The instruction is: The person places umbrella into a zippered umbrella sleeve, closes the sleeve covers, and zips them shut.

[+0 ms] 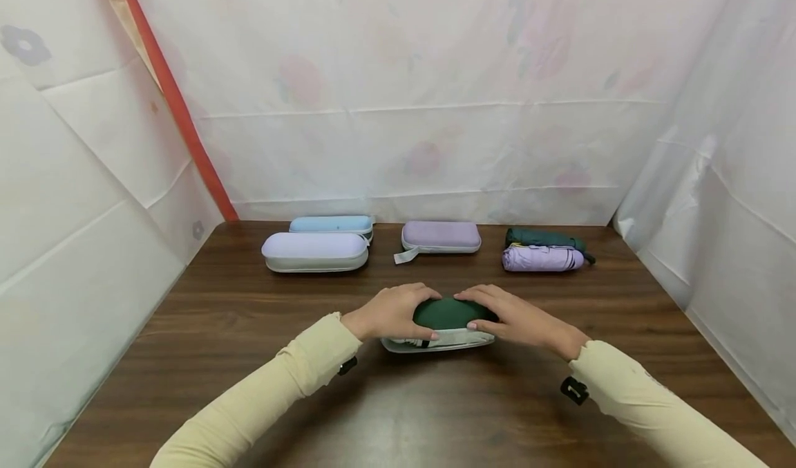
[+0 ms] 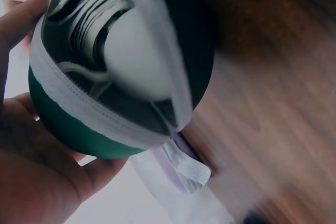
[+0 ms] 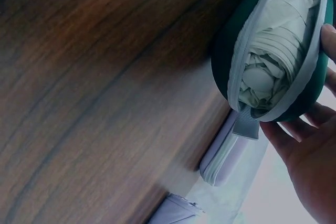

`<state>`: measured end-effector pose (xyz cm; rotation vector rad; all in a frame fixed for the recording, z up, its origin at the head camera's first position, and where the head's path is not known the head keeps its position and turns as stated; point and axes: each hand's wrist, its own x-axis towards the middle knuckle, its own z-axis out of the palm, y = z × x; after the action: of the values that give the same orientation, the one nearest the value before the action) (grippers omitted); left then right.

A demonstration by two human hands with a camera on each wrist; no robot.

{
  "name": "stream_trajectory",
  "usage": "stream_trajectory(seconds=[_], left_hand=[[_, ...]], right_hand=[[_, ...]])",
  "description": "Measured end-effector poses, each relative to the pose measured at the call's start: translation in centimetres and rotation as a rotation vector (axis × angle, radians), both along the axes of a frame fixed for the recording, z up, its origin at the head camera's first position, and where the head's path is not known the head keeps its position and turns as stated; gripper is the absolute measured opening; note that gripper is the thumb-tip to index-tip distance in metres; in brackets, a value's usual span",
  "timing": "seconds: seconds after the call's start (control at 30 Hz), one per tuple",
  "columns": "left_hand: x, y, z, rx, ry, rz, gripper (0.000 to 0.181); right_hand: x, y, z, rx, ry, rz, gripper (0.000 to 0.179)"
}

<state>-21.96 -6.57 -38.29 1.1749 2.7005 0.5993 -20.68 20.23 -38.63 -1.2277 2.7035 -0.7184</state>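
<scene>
"Green case (image 3: pixel 221 66): state its location and status."

"Location: on the wooden table (image 1: pixel 186 343), in front of the person, between the two hands. Status: part-open. The lid (image 1: pixel 450 312) is raised, leaving a gap on the side facing the person."

"Contents?"

"One pale folded umbrella (image 3: pixel 281 40), laid lengthwise inside, its round cap towards one end of the case. Loading is therefore judged complete or nearly so."

"Hand state?"

"Left hand (image 1: pixel 394 314): clamped on the lid, fingers over the far side, thumb at the front edge. Right hand (image 1: pixel 519 319): clamped on the opposite end of the lid in the same manner."

"Outstanding item?"

"Closure, judging by the present condition. The bands of zip edging (image 2: pixel 164 38) stand apart where visible, and neither hand appears to pinch the grey end tab (image 3: pixel 247 127). Zip engagement at the hidden side cannot be told."

"Other units in view?"

"Rear row, person's left: a light-blue case (image 1: pixel 332 225) behind a lavender case (image 1: pixel 314 247). Mid-row: a purple case (image 1: pixel 440 236). All three appear closed; contents cannot be confirmed. Rear right: a dark green umbrella (image 1: pixel 541 238) behind a lilac umbrella (image 1: pixel 542 259), both rolled and outside any case"
</scene>
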Motion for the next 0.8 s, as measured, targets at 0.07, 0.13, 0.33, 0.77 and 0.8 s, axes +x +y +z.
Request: stream_trajectory(seconds=[0.07, 0.13, 0.33, 0.77, 0.8], left_hand=[[0.1, 0.1, -0.2, 0.002, 0.024, -0.002, 0.066], [0.2, 0.1, -0.5, 0.007, 0.048, -0.008, 0.067], [0.5, 0.2, -1.0, -0.009, 0.138, -0.029, 0.070], [1.1, 0.6, -1.3, -0.077, 0.272, -0.037, 0.076], [1.1, 0.7, -1.3, -0.082, 0.275, -0.039, 0.077]], right_hand=[[0.0, 0.0, -0.1, 0.001, 0.019, 0.001, 0.050], [0.1, -0.1, -0.3, -0.002, 0.047, 0.008, 0.050], [0.4, -0.3, -1.0, -0.011, 0.119, 0.001, 0.051], [1.0, -1.2, -1.6, -0.054, 0.172, -0.066, 0.048], [1.0, -1.2, -1.6, -0.052, 0.173, -0.072, 0.048]])
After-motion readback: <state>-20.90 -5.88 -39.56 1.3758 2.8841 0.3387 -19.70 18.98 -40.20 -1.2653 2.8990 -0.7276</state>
